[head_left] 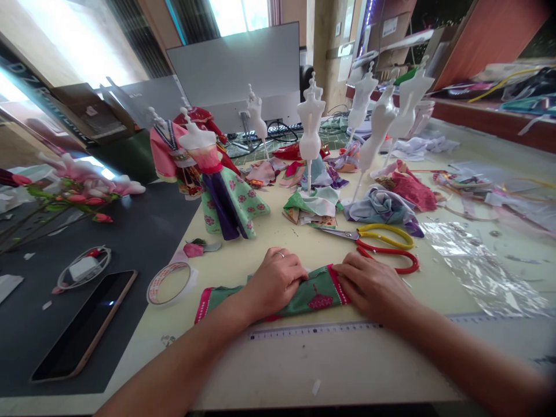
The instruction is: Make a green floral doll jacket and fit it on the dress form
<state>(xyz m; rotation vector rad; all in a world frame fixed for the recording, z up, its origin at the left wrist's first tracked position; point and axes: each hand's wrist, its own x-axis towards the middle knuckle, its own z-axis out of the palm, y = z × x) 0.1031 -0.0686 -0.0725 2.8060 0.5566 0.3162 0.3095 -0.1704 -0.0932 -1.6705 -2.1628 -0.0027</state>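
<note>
A folded green cloth (304, 298) with pink trimmed ends and a dark pink motif lies flat across the table, just above a ruler (315, 330). My left hand (278, 278) rests on its middle, a ring on one finger, its fingers curled together on the cloth's upper edge. At the cloth's right end, my right hand (369, 284) has its fingers pressed together on the pink border. Scissors (384, 246) with yellow and red handles lie just beyond my right hand, blades pointing left. A tape roll (168, 282) sits left of the cloth.
Several small white mannequins (311, 124) stand behind fabric scraps (313, 202). Dressed mannequins (226, 191) are at the back left. On the left are a phone (84, 324), a white charger (83, 269) and flowers (91, 185). Clear plastic (482, 269) lies right. A monitor (238, 75) stands behind.
</note>
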